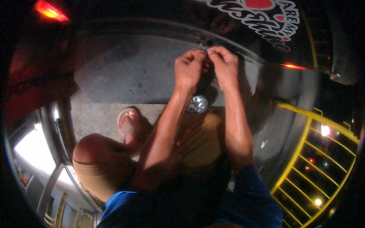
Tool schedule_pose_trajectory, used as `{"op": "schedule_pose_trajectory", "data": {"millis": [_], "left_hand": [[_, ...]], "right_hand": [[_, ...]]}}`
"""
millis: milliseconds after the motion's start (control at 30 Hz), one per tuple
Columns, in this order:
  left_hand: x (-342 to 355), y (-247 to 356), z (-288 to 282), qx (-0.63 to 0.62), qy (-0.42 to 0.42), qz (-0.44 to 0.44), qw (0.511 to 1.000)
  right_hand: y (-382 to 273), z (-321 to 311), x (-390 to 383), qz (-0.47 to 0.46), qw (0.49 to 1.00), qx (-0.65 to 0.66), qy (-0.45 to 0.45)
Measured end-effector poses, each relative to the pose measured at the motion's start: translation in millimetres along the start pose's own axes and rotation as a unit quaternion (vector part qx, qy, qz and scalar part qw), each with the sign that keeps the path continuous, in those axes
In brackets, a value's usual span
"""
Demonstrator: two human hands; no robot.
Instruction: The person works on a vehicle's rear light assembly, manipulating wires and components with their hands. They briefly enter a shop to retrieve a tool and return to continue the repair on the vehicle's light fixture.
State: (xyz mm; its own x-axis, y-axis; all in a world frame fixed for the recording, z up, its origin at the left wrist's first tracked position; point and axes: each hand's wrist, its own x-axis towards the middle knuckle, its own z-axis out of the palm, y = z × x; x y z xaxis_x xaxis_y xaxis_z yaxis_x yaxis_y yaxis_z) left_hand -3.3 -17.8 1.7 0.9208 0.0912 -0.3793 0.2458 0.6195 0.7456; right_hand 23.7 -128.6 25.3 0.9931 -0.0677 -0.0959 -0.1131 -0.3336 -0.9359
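Note:
My left hand (pixel 189 67) and my right hand (pixel 225 64) are raised close together in front of a dark vehicle body. Both are closed, with thumb and forefinger pinched and the fingertips almost meeting. A thin wire-like strand (pixel 202 46) shows at the fingertips; its ends are hidden by the fingers and the dark background. Below the hands, between my forearms, is a round lamp (pixel 197 104) with a clear, shiny multi-cell face. Neither hand touches the lamp's face.
A grey metal plate (pixel 121 72) spans the space ahead, above a concrete floor (pixel 89 117). Red lights (pixel 52 10) glow on the dark bodywork, which bears a large sticker (pixel 262 19). At right stands a yellow railing (pixel 294 159). My sandalled foot (pixel 128 123) rests at left.

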Motion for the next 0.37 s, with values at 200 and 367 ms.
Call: {"op": "schedule_pose_trajectory", "data": {"millis": [200,367], "left_hand": [[-0.8,-1.8,-0.5,-0.004,0.009,-0.003,1.000],[-0.8,-3.1,-1.4,0.002,0.019,-0.015,1.000]], "right_hand": [[-1.1,1.8,0.3,-0.015,0.998,-0.065,-0.001],[7.9,-0.5,2.6,-0.023,0.994,-0.103,-0.007]]}}
